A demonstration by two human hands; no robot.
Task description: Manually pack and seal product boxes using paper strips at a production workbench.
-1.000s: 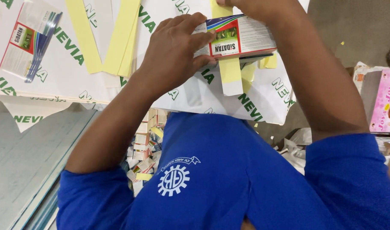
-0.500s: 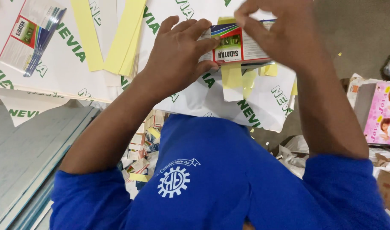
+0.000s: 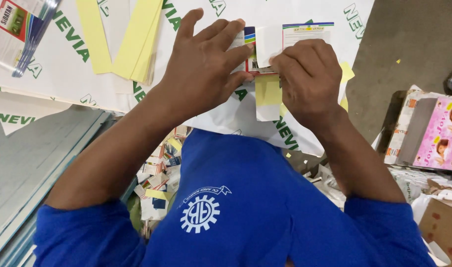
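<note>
My left hand (image 3: 204, 66) lies with spread fingers on the left part of a small printed carton (image 3: 305, 30), pressing it onto a white printed sheet (image 3: 73, 64). My right hand (image 3: 310, 79) pinches a white flap (image 3: 268, 44) of the same carton between thumb and fingers. A yellow and white paper strip (image 3: 268, 99) lies just below the carton, between my two hands. Much of the carton is hidden under my hands.
Yellow paper strips (image 3: 137, 42) lie on the sheet to the left. A clear-wrapped printed packet (image 3: 13, 29) sits at the far left. Grey boards (image 3: 28, 163) are stacked lower left. A pink printed box (image 3: 436, 133) stands at right on the grey floor. Paper scraps (image 3: 159, 183) lie below.
The carton has come down flat onto the sheet. My right hand has moved from the carton's top to its right side and now pinches a folded white flap; my left hand has spread over it.
</note>
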